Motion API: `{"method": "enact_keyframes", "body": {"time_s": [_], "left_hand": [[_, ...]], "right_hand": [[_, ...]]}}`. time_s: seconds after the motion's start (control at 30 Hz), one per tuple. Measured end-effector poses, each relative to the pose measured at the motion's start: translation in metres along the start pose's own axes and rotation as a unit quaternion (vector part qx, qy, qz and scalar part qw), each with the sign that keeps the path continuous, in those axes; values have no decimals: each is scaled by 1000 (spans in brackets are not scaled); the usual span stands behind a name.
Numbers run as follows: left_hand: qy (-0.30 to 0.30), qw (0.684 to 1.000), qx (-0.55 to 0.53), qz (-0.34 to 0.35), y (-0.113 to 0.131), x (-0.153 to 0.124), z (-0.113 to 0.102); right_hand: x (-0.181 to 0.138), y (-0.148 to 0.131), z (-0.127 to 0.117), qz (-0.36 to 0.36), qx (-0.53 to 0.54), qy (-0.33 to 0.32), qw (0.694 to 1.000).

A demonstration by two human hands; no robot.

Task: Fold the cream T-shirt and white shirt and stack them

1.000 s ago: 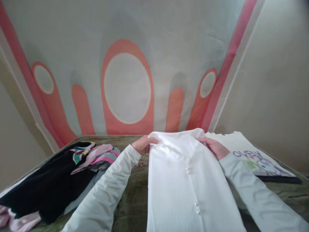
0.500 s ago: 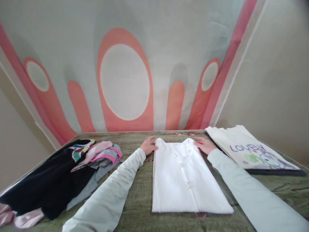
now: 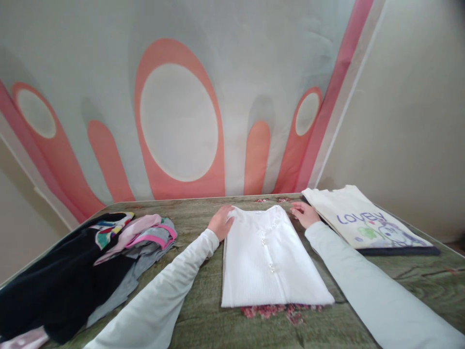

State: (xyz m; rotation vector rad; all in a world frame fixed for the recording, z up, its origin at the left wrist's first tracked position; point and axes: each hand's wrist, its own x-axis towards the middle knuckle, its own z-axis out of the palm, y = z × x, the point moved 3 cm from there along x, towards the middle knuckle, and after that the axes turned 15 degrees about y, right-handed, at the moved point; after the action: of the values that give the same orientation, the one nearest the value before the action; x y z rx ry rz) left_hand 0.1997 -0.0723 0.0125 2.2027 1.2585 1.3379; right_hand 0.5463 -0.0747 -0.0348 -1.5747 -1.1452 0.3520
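Note:
A white ribbed buttoned top (image 3: 269, 261) lies folded flat on the green patterned cloth (image 3: 203, 315) in front of me. My left hand (image 3: 220, 222) rests at its upper left corner, fingers spread and lying on the fabric. At the upper right corner my right hand (image 3: 304, 214) lies flat with its fingers stretched out, touching the edge of the top. Both arms wear pale long sleeves.
A heap of dark, pink, grey and multicoloured clothes (image 3: 72, 271) sits at the left. A folded white shirt printed "LOVELY" (image 3: 366, 223) lies on a dark garment at the right. A wall hanging with orange ovals (image 3: 178, 121) stands behind the surface.
The white top was held up by its shoulders, then laid down flat. My hands let go of their grip and now rest open on its upper corners.

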Motion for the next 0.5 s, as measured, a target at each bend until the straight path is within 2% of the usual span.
{"method": "enact_keyframes", "body": {"time_s": [0.07,0.1,0.23,0.37,0.5], "left_hand": [[-58,990,96,80,11,-10,6],[-83,983,131,95,15,-15,9],[-156,961,207,99,19,-29,16],[-174,954,223,98,20,-31,15],[-157,959,219,89,24,-27,11]], "right_hand": [[0,0,-5,1,-5,-11,1000],[-1,-1,-6,0,-5,-20,1000],[-7,-10,-7,-14,-11,-67,998],[-13,-22,-5,-32,-38,-97,994],[-17,-29,-6,-42,-66,-104,991]]}}
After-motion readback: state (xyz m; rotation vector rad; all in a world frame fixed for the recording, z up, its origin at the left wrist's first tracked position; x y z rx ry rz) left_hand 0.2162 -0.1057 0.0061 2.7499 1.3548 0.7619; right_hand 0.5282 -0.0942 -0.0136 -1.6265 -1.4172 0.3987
